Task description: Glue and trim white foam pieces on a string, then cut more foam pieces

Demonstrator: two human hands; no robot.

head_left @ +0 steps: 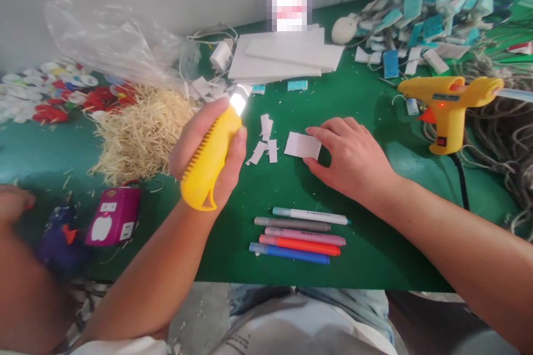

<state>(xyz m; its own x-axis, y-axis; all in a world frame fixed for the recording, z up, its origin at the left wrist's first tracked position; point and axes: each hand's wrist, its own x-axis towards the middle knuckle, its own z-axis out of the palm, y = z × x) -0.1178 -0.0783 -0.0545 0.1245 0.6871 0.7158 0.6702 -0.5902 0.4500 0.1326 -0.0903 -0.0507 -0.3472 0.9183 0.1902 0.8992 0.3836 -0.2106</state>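
A yellow utility knife point(211, 158) is wrapped in the fingers of my left hand point(229, 177), its bright blade end pointing up and away from me. My right hand point(352, 150) pinches the right end of a small white rectangular board piece point(300, 145) between thumb and fingers, down at the green table point(375, 244). Small white cut scraps point(266, 144) lie between the knife and this piece. The knife is apart from the board piece. Nearer to me, several markers lie side by side, among them a red marker point(300, 244) and a blue marker point(289, 253).
Behind are stacked white boards point(283, 58). On the right are a yellow glue gun point(449, 111), rope point(508, 161) and a blue-white heap point(428, 16). Wood shavings point(137, 133), a purple power socket point(113, 216) and another person's hand point(16, 202) are on the left.
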